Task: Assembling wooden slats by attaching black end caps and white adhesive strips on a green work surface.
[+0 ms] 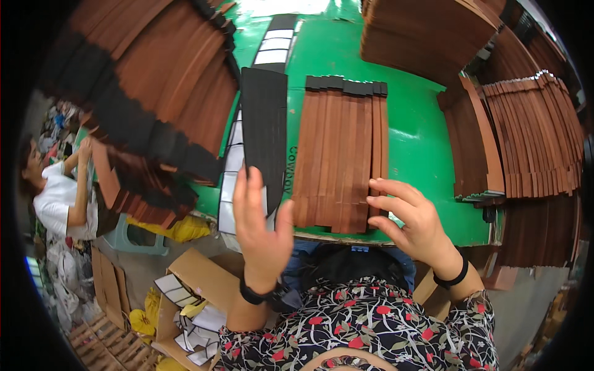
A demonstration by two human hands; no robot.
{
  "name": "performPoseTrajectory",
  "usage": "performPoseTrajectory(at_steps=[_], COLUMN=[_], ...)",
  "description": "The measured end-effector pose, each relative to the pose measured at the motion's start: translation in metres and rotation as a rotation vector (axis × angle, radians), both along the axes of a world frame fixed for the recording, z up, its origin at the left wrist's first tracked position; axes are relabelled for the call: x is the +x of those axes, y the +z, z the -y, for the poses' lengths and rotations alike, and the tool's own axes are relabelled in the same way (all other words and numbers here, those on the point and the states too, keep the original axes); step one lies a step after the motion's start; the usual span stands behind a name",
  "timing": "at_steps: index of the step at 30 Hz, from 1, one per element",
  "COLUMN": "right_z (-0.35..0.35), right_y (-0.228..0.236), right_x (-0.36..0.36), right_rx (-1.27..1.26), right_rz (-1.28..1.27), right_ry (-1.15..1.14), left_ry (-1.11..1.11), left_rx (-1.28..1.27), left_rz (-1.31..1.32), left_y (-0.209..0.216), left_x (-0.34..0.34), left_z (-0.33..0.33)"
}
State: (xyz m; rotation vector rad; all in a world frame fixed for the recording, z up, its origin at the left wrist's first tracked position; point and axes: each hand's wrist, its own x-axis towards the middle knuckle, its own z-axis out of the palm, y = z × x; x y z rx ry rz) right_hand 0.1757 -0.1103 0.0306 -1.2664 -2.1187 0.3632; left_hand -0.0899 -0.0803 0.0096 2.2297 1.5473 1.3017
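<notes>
Tabletop (416, 111) in glossy green fills the middle of the frame, catching light at centre right, with its near edge curving just below centre. Brown strip stacks (179, 68) with black ends crowd the upper left, and more brown stacks (427, 37) fill the upper right and right. At far left another person (60, 207) in a white top reaches to a brown stack, near a pale stool (139, 240); at lower left a cardboard box (207, 272) holds white pieces. At centre lies a bundle of brown strips (337, 154), dark-tipped at its upper end, its lower end close to the near table edge. A black strip stack (265, 117) lies to its left, a narrow green gap between them. The left hand (263, 226) is open, fingers extended over the black stack's lower end; whether it touches cannot be told. The right hand (408, 216) is open too, fingers loosely bent, fingertips at the bundle's lower right edge, contact unclear. Bare green runs above the bundle at upper centre and widens to its right, up to the right-hand stacks.
</notes>
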Motion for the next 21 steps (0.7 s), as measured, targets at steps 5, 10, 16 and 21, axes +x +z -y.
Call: performPoseTrajectory(at_steps=[5,10,16,21], right_z=[-0.03,-0.041,-0.036,-0.027], right_y=[0.02,0.021,0.005,0.004], right_x=[-0.05,-0.093,-0.116,-0.115], right_rx=[0.075,0.106,0.128,0.16], right_rz=[-0.081,-0.042,-0.069,-0.07], right_ry=[0.198,0.294,0.254,0.203], left_ry=[-0.06,-0.219,-0.382,-0.361], left_rx=[-0.239,-0.334,-0.716,-0.794], left_rz=[0.478,1.022,1.302,1.411], left_y=[-0.007,0.007,-0.003,0.002], left_x=[-0.036,-0.044,-0.06,-0.055], left_z=[-0.008,0.004,0.012,0.021])
